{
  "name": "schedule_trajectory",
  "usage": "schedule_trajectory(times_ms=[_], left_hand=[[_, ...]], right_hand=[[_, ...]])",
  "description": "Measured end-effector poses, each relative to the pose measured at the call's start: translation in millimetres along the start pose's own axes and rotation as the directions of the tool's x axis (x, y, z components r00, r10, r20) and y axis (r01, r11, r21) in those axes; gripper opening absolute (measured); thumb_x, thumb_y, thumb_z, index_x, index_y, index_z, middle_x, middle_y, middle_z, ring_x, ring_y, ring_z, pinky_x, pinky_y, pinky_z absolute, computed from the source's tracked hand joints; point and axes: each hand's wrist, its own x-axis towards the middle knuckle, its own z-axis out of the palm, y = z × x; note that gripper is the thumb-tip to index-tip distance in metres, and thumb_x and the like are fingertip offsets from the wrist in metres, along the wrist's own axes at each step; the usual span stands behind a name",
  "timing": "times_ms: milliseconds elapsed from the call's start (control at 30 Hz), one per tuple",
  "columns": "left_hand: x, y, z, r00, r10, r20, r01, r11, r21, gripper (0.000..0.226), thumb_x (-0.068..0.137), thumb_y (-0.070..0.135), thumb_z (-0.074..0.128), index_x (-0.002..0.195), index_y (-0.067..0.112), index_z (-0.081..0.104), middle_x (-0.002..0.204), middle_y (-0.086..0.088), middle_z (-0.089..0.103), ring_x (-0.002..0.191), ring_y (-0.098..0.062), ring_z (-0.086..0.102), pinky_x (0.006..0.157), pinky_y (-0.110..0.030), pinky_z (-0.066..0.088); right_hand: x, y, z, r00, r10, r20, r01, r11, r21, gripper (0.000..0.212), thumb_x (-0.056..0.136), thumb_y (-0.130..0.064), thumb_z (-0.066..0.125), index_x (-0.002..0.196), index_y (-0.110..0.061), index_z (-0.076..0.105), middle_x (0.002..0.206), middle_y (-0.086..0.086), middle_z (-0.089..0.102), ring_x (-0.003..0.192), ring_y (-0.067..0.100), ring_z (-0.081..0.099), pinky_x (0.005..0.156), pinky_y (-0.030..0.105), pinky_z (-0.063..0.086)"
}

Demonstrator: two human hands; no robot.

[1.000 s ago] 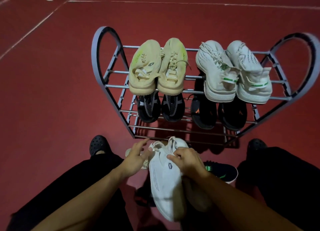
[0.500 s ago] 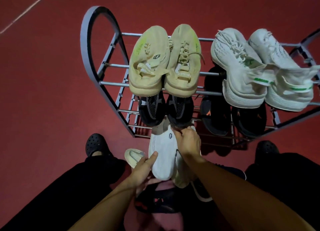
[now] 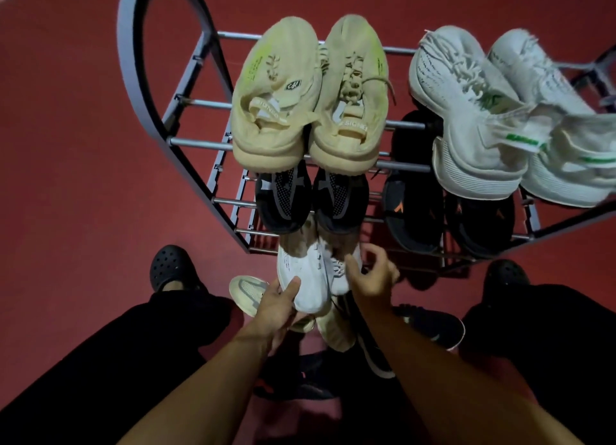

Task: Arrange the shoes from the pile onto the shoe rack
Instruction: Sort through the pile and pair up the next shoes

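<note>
A grey metal shoe rack (image 3: pixel 186 143) stands on the red floor. Its top tier holds a beige pair (image 3: pixel 310 104) and a white pair with green marks (image 3: pixel 483 118). Below them sit a black pair (image 3: pixel 313 198) and a black pair with orange marks (image 3: pixel 416 208). A white pair (image 3: pixel 306 274) lies with its toes pushed into the bottom tier under the black pair. My left hand (image 3: pixel 278 303) grips the heel of the left white shoe, thumb on top. My right hand (image 3: pixel 373 278) hovers by the right white shoe's heel, fingers curled apart, thumb touching it.
The pile lies between my knees: an upturned pale shoe (image 3: pixel 246 293), a cream shoe (image 3: pixel 336 333), a black shoe with a white sole (image 3: pixel 433 323), and a dark shoe with red marks (image 3: pixel 293 379). My feet in black clogs (image 3: pixel 170 264) flank the rack's front.
The white pair has gone forward from in front of my knees into the rack's bottom tier. My right hand has loosened from the shoes. The view has moved closer to the rack.
</note>
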Motion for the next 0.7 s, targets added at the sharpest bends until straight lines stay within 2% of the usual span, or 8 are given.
schedule_trajectory(times_ms=[33, 100, 200, 300, 400, 533, 600, 700], left_hand=[[0.0, -1.1, -1.0, 1.0, -0.003, -0.007, 0.003, 1.0, 0.001, 0.031, 0.098, 0.029, 0.062, 0.128, 0.019, 0.062, 0.114, -0.007, 0.075, 0.104, -0.03, 0.072, 0.097, -0.052, 0.054], [0.2, -1.3, -1.2, 1.0, -0.012, -0.015, 0.012, 1.0, 0.001, 0.029, 0.098, 0.028, 0.062, 0.127, 0.02, 0.063, 0.114, -0.006, 0.075, 0.104, -0.029, 0.072, 0.096, -0.051, 0.055], [4.6, 0.8, -2.0, 1.0, -0.014, -0.009, 0.014, 1.0, 0.004, 0.031, 0.098, 0.028, 0.063, 0.128, 0.018, 0.062, 0.116, -0.007, 0.074, 0.105, -0.03, 0.072, 0.098, -0.052, 0.054], [7.7, 0.5, -1.5, 1.0, -0.009, 0.006, 0.009, 1.0, 0.004, 0.033, 0.098, 0.028, 0.063, 0.129, 0.016, 0.062, 0.116, -0.009, 0.074, 0.105, -0.03, 0.072, 0.098, -0.053, 0.053], [6.3, 0.8, -1.1, 1.0, -0.019, 0.017, 0.019, 1.0, -0.019, 0.031, 0.1, 0.025, 0.06, 0.13, 0.017, 0.061, 0.117, -0.008, 0.074, 0.106, -0.03, 0.072, 0.097, -0.052, 0.054], [6.3, 1.6, -1.3, 0.999, -0.03, 0.015, 0.03, 0.999, -0.033, 0.031, 0.1, 0.026, 0.059, 0.13, 0.019, 0.06, 0.116, -0.007, 0.075, 0.103, -0.028, 0.073, 0.086, -0.044, 0.059], [7.4, 0.7, -3.3, 0.999, -0.042, 0.0, 0.042, 0.998, -0.049, 0.03, 0.1, 0.025, 0.06, 0.129, 0.019, 0.06, 0.114, -0.006, 0.075, 0.101, -0.028, 0.074, 0.082, -0.042, 0.059], [9.6, -1.7, -6.4, 0.999, -0.049, -0.01, 0.048, 0.998, -0.047, 0.028, 0.1, 0.024, 0.06, 0.128, 0.021, 0.062, 0.113, -0.005, 0.076, 0.099, -0.027, 0.074, 0.081, -0.042, 0.059]], right_hand=[[-4.8, 13.8, 0.5, 0.993, 0.12, 0.01, -0.12, 0.988, 0.096, 0.055, 0.079, -0.035, 0.077, 0.123, -0.011, 0.056, 0.118, 0.014, 0.051, 0.104, 0.028, 0.049, 0.092, 0.04, 0.043], [-8.3, 27.1, 5.3, 0.913, 0.3, 0.275, -0.386, 0.852, 0.352, 0.068, 0.073, -0.037, 0.083, 0.125, -0.006, 0.052, 0.116, 0.022, 0.058, 0.096, 0.034, 0.061, 0.083, 0.04, 0.051], [4.7, 19.2, 19.3, 0.782, 0.34, 0.522, -0.607, 0.605, 0.515, 0.03, 0.088, -0.037, 0.068, 0.097, -0.009, 0.062, 0.089, 0.015, 0.065, 0.073, 0.025, 0.066, 0.065, 0.03, 0.051], [18.1, 7.8, 30.6, 0.718, 0.333, 0.612, -0.681, 0.522, 0.515, 0.024, 0.094, -0.026, 0.057, 0.105, -0.006, 0.063, 0.087, 0.009, 0.074, 0.076, 0.023, 0.073, 0.062, 0.033, 0.057], [22.0, 24.5, 32.8, 0.794, 0.399, 0.459, -0.585, 0.71, 0.393, 0.032, 0.085, -0.039, 0.065, 0.09, -0.008, 0.069, 0.073, 0.009, 0.068, 0.065, 0.023, 0.062, 0.059, 0.031, 0.049], [28.9, 60.1, 20.9, 0.963, 0.175, 0.206, -0.222, 0.948, 0.23, 0.049, 0.068, -0.055, 0.073, 0.059, -0.007, 0.061, 0.056, 0.003, 0.054, 0.055, 0.016, 0.052, 0.056, 0.029, 0.039], [35.2, 63.5, 13.0, 0.951, 0.087, 0.296, -0.16, 0.96, 0.232, 0.037, 0.07, -0.041, 0.078, 0.082, -0.009, 0.065, 0.073, 0.003, 0.065, 0.063, 0.01, 0.06, 0.06, 0.027, 0.046], [49.5, 66.9, 6.1, 0.847, -0.027, 0.531, -0.152, 0.944, 0.292, 0.063, 0.073, -0.032, 0.08, 0.125, -0.009, 0.053, 0.111, 0.002, 0.068, 0.096, 0.008, 0.068, 0.076, 0.016, 0.052]])
